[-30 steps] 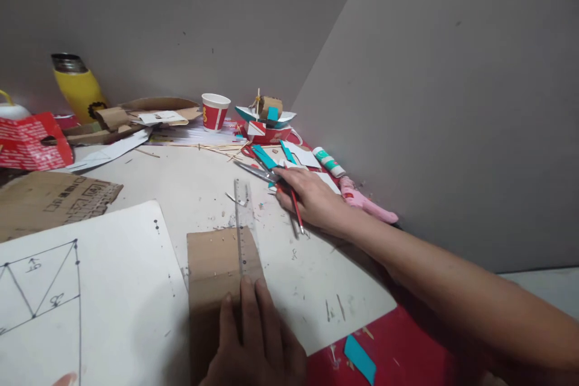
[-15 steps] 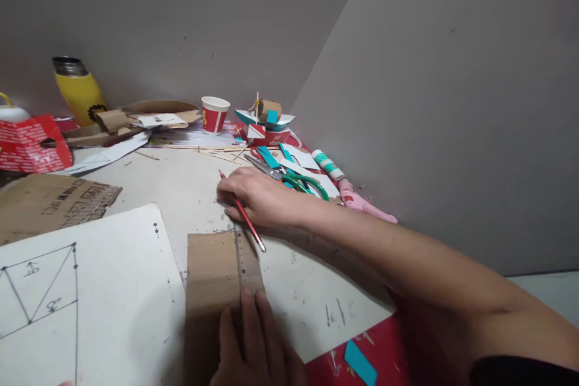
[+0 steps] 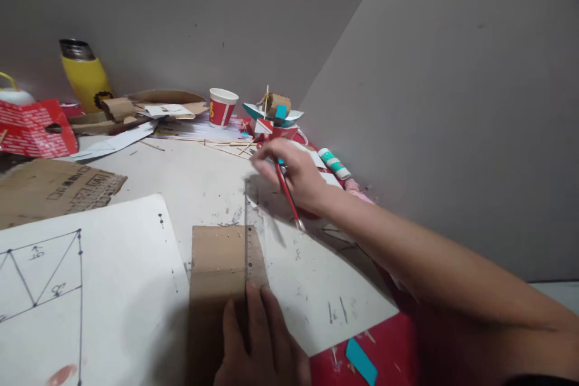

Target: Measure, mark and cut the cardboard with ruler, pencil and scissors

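Note:
My right hand (image 3: 292,172) is raised above the work surface, closed around a red pencil (image 3: 286,193) that slants down to the right. Fingers laid flat, my left hand (image 3: 257,335) presses on a transparent ruler (image 3: 248,247) lying lengthwise over a strip of brown cardboard (image 3: 217,253). The ruler's far end reaches past the cardboard's top edge, beneath and left of my right hand. To the left lies a white sheet (image 3: 122,277) with a drawn truss-like figure and numbers.
At the back stand a yellow bottle (image 3: 88,81), a paper cup (image 3: 222,110) and a small model boat (image 3: 274,114). Torn cardboard (image 3: 58,187) and a red carton (image 3: 36,129) lie left. A glue bottle (image 3: 335,164) lies by the wall; a teal piece (image 3: 360,362) lies at the front right.
My right hand has lifted off the ruler's far end and moved up and to the right with the pencil, now covering the scissors. My left hand stays on the ruler. The view has shifted slightly.

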Demonstrator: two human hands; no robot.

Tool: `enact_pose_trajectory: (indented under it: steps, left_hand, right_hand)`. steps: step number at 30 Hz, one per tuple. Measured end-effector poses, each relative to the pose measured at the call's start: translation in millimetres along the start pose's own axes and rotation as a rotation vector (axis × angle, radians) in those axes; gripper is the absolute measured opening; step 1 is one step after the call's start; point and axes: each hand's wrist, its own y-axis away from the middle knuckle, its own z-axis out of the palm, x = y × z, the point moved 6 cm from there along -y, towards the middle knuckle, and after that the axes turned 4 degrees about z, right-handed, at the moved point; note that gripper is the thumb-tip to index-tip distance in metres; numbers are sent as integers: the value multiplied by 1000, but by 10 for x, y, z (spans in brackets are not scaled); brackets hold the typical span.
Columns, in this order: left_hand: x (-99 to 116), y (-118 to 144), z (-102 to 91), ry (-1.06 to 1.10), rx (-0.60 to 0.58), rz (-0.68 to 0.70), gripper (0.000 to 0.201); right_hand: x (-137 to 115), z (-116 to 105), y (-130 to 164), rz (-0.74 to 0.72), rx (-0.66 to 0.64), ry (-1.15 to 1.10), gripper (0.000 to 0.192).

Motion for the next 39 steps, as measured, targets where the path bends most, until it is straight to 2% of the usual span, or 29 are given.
enact_pose_trajectory:
  steps: [2,4,6,13,22,30,39]
  left_hand:
    - [-7,3,-2,10,0,7,19]
    - [-13,6,-4,9,2,23,18]
    - [-19,7,-8,4,12,34,16]
    - [-12,12,1,-46,37,7,8]
    - [2,26,27,-113,95,-9,14]
    - [11,25,45,-97,61,89,18]
    - [16,62,64,-99,57,64,17]
  right_hand:
    - [-217,63,205,-154,-112,-112,12]
    - [-322,170,342,-189,-239,-140,14]
    - [-330,259,400,-199,-299,-125,17]
    - [-111,372,417,-183,-246,-30,20]
    - [-81,387,425,-107,-242,7,20]
    - [-19,392,430,-73,-246,51,27]
    - [-1,404,360,-50,-176,70,24]
